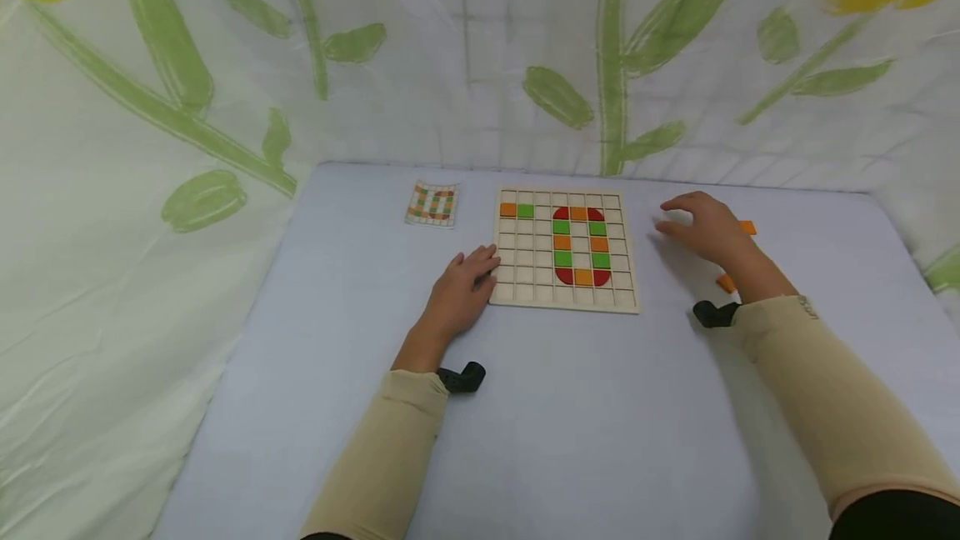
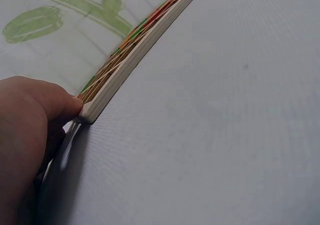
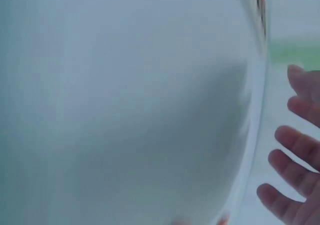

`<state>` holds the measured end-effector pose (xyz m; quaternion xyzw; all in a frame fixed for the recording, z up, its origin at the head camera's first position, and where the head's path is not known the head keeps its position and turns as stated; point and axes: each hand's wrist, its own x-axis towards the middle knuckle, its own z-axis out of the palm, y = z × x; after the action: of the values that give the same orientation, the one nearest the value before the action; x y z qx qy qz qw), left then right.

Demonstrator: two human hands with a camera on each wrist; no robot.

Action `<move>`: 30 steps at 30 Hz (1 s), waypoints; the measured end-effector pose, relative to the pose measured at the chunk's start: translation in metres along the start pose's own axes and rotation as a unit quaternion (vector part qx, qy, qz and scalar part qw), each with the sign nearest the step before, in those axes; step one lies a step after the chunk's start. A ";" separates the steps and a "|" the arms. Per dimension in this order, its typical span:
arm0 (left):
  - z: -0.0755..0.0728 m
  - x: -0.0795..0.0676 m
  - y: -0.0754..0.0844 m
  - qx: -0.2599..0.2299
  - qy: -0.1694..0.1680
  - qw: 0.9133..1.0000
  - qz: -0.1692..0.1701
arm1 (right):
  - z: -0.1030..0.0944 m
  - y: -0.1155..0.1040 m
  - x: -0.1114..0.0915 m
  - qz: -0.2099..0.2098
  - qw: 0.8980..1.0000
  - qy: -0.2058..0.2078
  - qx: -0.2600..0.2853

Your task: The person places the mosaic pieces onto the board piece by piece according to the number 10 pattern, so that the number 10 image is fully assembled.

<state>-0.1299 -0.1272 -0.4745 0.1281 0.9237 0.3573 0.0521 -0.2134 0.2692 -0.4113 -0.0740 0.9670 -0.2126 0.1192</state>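
A square wooden grid board point(image 1: 525, 294) lies on the table. Toward its right side, red corner pieces with orange and green tiles point(image 1: 562, 243) form an upright ring. One orange tile point(image 1: 508, 210) and one green tile point(image 1: 526, 211) sit in the upper left cells. My left hand point(image 1: 459, 294) rests at the board's left edge, fingers extended; the left wrist view shows the thumb point(image 2: 65, 101) touching the board's corner. Right of the board, my right hand point(image 1: 703, 227) is raised above the table, its fingers spread and holding nothing in the right wrist view.
A small picture card point(image 1: 432, 205) with a coloured grid lies left of the board. Orange tiles point(image 1: 747, 227) lie on the table around my right wrist, partly hidden by it. A white sheet with painted flowers point(image 1: 555, 98) hangs behind the table.
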 end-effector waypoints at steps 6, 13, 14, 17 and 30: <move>-0.002 -0.003 -0.003 0.000 0.000 1.000 -0.004 | -0.013 0.052 -0.017 0.044 0.999 -0.016 -0.010; -0.002 -0.009 -0.004 -0.003 0.004 1.000 -0.007 | -0.012 0.071 -0.027 0.080 0.996 -0.031 -0.021; -0.002 -0.009 -0.005 -0.004 0.006 1.000 -0.005 | -0.012 0.070 -0.027 0.080 0.996 -0.029 -0.021; -0.001 -0.008 -0.005 -0.006 0.008 1.000 -0.001 | -0.014 0.066 -0.026 0.075 0.997 -0.028 -0.017; -0.002 -0.004 0.002 -0.005 0.005 1.000 0.001 | -0.017 0.065 -0.029 0.099 0.994 -0.034 0.006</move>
<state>-0.1256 -0.1284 -0.4723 0.1272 0.9221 0.3622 0.0479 -0.1963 0.3401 -0.4185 0.0155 0.9636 -0.2031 0.1732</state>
